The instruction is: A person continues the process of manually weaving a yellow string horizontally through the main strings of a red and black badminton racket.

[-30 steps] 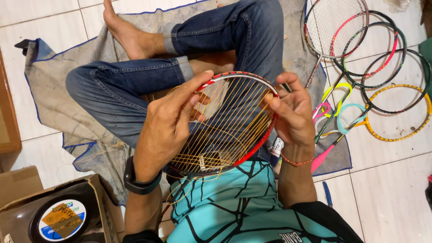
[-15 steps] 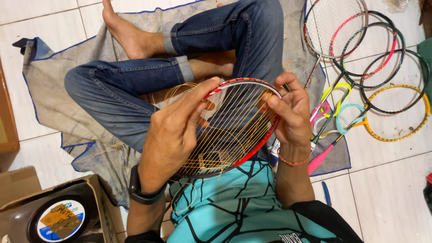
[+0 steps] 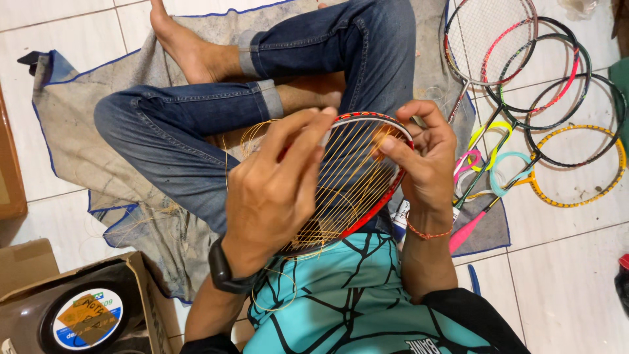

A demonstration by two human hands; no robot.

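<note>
I sit cross-legged in blue jeans on a grey cloth [image 3: 65,124]. A red badminton racket head [image 3: 377,190] with yellow strings rests in my lap. My left hand [image 3: 272,190] lies over the strung face, its fingers reaching to the top of the frame and pinching the yellow string [image 3: 347,177]. My right hand [image 3: 426,157] grips the frame's right rim, thumb pressed on the strings. Loose yellow string curls below the frame over my teal shirt.
Several rackets [image 3: 524,78] lie in a heap on the white tile floor at the right. A cardboard box [image 3: 39,275] with a black string reel [image 3: 88,318] stands at the lower left. A brown board [image 3: 10,170] lines the left edge.
The view has shifted slightly. My left hand slid up across the strings toward the top of the frame; my right hand kept its grip on the right rim.
</note>
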